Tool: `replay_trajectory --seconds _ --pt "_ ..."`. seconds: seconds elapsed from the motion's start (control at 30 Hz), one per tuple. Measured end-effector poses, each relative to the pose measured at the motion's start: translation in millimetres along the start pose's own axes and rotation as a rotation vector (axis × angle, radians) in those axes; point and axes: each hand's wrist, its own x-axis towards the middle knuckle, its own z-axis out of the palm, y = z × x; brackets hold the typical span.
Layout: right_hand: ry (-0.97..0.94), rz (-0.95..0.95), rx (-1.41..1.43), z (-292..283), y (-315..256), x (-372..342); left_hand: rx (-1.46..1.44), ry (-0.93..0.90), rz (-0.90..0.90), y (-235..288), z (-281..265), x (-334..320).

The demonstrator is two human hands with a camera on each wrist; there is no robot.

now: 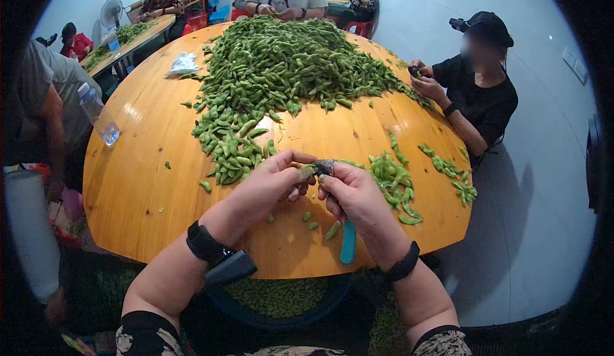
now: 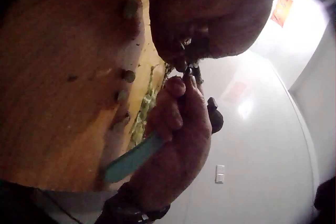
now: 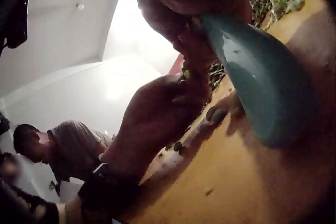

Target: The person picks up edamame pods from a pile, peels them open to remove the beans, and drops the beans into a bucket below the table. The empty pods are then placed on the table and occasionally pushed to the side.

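Just above the near part of the round wooden table, both hands meet at the fingertips. My left hand (image 1: 272, 182) pinches a pale green soybean pod (image 1: 307, 172), mostly covered by fingers. In my right hand (image 1: 348, 193) is a tool with a flat teal handle (image 1: 347, 244), which sticks out below the curled fingers; its working end is hidden. Something dark and wrapped (image 1: 324, 166) covers a right fingertip beside the pod. The teal handle (image 3: 262, 82) looms large in the right wrist view, and the left hand (image 3: 157, 108) shows behind it.
A big heap of pods (image 1: 288, 62) covers the far table (image 1: 137, 189). Emptied-looking pods (image 1: 393, 180) lie to the right, a few loose beans (image 1: 307, 216) near the hands. Below the edge sits a tub (image 1: 217, 298) of beans. A bottle (image 1: 99, 116) stands left; people sit around.
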Motion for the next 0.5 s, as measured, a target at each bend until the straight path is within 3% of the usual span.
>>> replay_trajectory --seconds 0.1,0.33,0.37,0.43,0.5 --pt "0.006 -0.02 -0.024 3 -1 0 0.146 -0.013 0.065 -9 -6 6" --pt "0.043 -0.032 0.07 6 -1 -8 0.161 -0.001 0.046 -4 -3 1" --pt "0.04 -0.036 0.073 5 -2 -10 0.295 0.077 0.095 -10 -3 4" --pt "0.217 -0.063 0.161 -1 -3 -14 0.435 0.16 0.149 -16 -6 3" --pt "0.261 -0.098 0.148 -24 0 -13 0.948 0.193 0.363 -18 -10 -4"
